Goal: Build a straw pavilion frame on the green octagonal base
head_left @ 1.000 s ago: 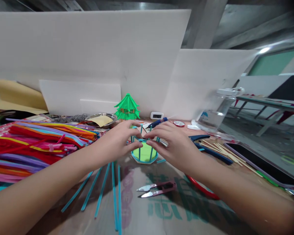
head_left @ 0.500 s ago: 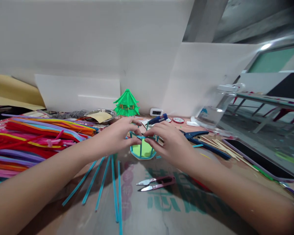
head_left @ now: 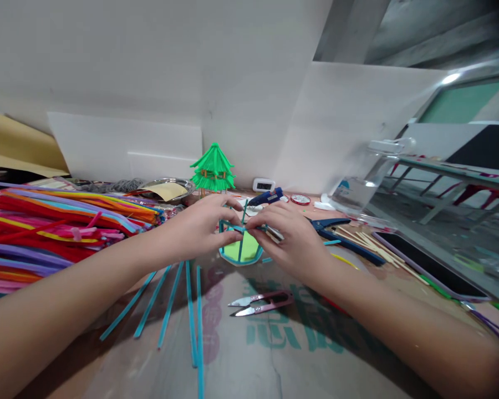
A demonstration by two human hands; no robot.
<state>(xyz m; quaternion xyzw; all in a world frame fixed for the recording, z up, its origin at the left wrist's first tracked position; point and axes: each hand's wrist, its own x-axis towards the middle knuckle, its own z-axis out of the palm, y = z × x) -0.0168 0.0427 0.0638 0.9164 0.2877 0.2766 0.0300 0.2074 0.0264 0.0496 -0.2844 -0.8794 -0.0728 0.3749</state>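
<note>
A small craft frame of blue pipe cleaners point(head_left: 240, 247) with a light green base point(head_left: 249, 249) stands in the middle of the table. Across its upper part runs a blue pipe cleaner point(head_left: 234, 226), pinched from the left by the thumb and fingers of my left hand point(head_left: 203, 224). My right hand point(head_left: 293, 235) pinches the same strip close by, fingertips almost meeting those of the left. Its fingers hide the right side of the frame. Below lie pink-handled thread snips point(head_left: 264, 302), blades apart, and several loose blue pipe cleaners point(head_left: 166, 307).
Bundled colourful pipe cleaners point(head_left: 58, 221) fill the left side. Behind stand a green tiered-roof craft model point(head_left: 213, 169), a small digital clock point(head_left: 264, 184) and a blue glue gun point(head_left: 268, 197). To the right are blue-handled pliers point(head_left: 357, 244), wooden sticks point(head_left: 378, 249), a phone point(head_left: 428, 266) and a water bottle point(head_left: 360, 183).
The view has shifted slightly, so most things sit a little higher and further left. My hands stay at the frame, the right fingertips slightly shifted along the strip.
</note>
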